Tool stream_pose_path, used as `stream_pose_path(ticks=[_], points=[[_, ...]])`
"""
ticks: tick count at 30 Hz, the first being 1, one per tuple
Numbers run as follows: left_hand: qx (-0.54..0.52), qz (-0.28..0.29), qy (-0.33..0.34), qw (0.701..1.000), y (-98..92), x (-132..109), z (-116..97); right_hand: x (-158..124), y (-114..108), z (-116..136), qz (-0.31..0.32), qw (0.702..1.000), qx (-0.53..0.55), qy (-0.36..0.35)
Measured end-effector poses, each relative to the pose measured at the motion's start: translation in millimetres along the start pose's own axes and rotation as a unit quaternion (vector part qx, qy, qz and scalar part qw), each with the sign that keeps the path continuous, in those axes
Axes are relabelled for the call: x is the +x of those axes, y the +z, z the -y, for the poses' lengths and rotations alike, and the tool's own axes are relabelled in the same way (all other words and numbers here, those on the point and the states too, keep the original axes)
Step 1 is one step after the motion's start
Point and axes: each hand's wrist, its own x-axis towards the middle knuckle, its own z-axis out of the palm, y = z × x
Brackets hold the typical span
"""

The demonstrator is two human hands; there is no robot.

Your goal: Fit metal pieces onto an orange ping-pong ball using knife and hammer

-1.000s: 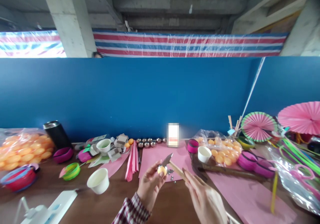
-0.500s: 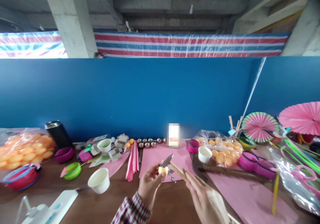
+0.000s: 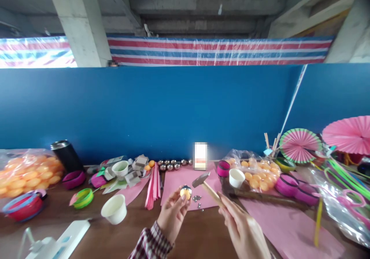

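Note:
Between the thumb and fingers of my left hand (image 3: 173, 214) is an orange ping-pong ball (image 3: 185, 193), its top covered by something shiny and silver. My right hand (image 3: 241, 222) grips the wooden handle of a small hammer (image 3: 212, 191). The hammer's dark metal head is up and to the right of the ball, apart from it. Beneath and behind my hands lies a pink paper sheet (image 3: 176, 178), on which small silver bits (image 3: 197, 199) are scattered. Shiny silver balls (image 3: 170, 166) stand in rows at its far edge.
White paper cups (image 3: 114, 209) stand on the left and right. Bags of orange balls (image 3: 31, 172) lie at both sides. A white power strip (image 3: 71, 237) is at the front left. Pink paper fans (image 3: 300, 145) and a plastic bag (image 3: 343, 212) crowd the right.
The hammer head has lifted off the ball and moved up and right. My left hand has shifted slightly left and up with the ball, whose silver top now shows.

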Motion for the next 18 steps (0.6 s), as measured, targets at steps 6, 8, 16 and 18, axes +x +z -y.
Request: stream_pose_path(ticks=[6, 8, 16, 18], points=[[-0.070, -0.014, -0.051, 0.996, -5.1, 2.5, 0.9, -3.3, 4.5, -4.2, 0.007, 1.000, 0.003, 0.014], [-0.086, -0.044, -0.070, 0.993, -6.8, 3.4, 3.8, -4.1, 5.8, -2.7, 0.010, 1.000, -0.008, 0.008], [-0.118, -0.106, -0.062, 0.985, -6.1, 4.2, 6.4, -3.2, 7.0, -0.5, 0.004, 0.999, -0.041, -0.003], [-0.126, -0.110, -0.061, 0.984, -3.7, 4.0, 3.6, -3.9, 7.6, -1.0, 0.000, 0.999, -0.041, -0.010]])
